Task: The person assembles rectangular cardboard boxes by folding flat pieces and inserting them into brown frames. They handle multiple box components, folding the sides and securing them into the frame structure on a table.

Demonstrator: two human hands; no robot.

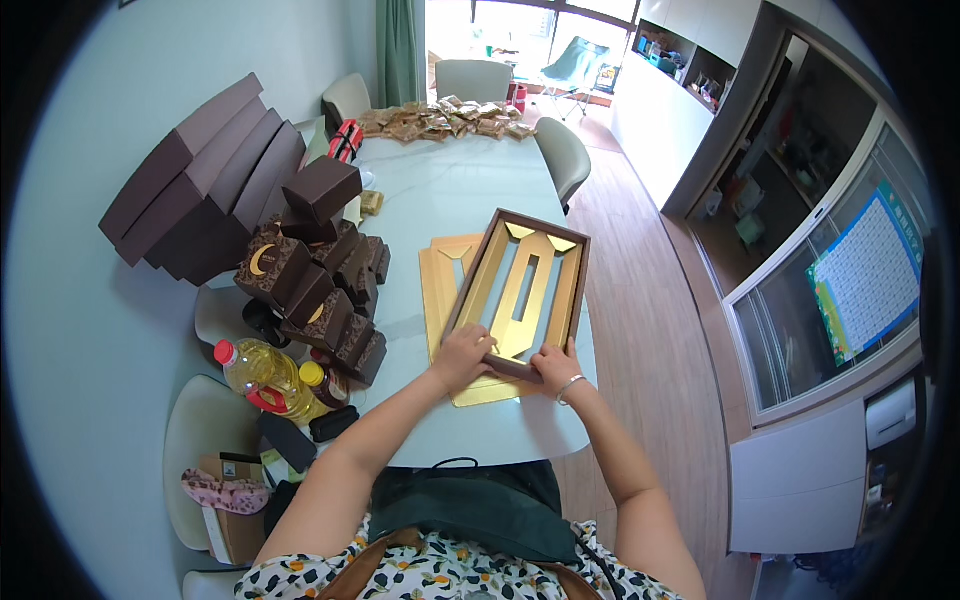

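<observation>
A shallow dark brown rectangular box (545, 224) lies slanted on the table, open side up. Inside sits a gold card insert (508, 325) with a slotted middle strip and folded flaps. My left hand (465, 358) grips the box's near left corner, its fingers curled over the rim. At the near right corner, my right hand (553, 368) holds the wall, thumb along the side; a bangle circles that wrist. Part of the box rests over a stack of flat gold card sheets (435, 300), which stick out to its left and toward me.
Small brown patterned boxes (272, 265) are piled along the table's left side. Long brown boxes (190, 190) lean behind them. An oil bottle (262, 375) and a yellow-capped jar (322, 380) stand near left. Gold-wrapped packets (450, 120) cover the far end. A chair (562, 160) stands far right.
</observation>
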